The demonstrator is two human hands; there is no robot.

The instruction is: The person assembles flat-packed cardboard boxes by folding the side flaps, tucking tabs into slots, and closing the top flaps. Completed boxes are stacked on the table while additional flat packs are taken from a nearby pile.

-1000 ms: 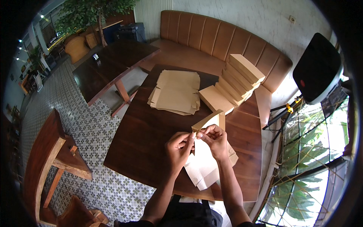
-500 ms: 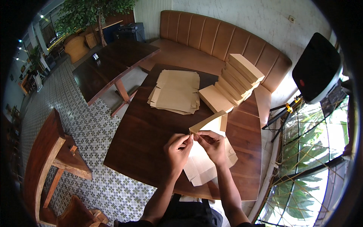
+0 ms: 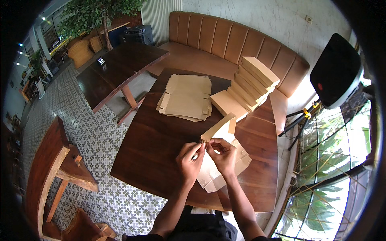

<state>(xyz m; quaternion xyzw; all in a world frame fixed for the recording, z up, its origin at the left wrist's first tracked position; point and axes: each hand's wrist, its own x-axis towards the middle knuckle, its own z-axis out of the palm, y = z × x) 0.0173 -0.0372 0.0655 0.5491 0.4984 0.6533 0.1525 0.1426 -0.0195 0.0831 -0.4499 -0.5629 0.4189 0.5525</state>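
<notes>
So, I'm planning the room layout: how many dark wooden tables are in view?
2: the near table, under the partly folded cardboard, and the far table, beyond it, leftward. More may be hidden in the dim distance.

I'm counting one left hand (image 3: 189, 160) and one right hand (image 3: 224, 157) on one half-folded kraft carton (image 3: 211, 173), one stack of flat blanks (image 3: 187, 96) beyond them, one pile of folded boxes (image 3: 244, 91) ahead right, plus two wooden tables (image 3: 140, 148), beneath and far left.

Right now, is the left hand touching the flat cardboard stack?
Apart. The head view shows dark tabletop between the left hand and the flat cardboard stack; its fingertips are at the near corner of the part-folded box.
</notes>
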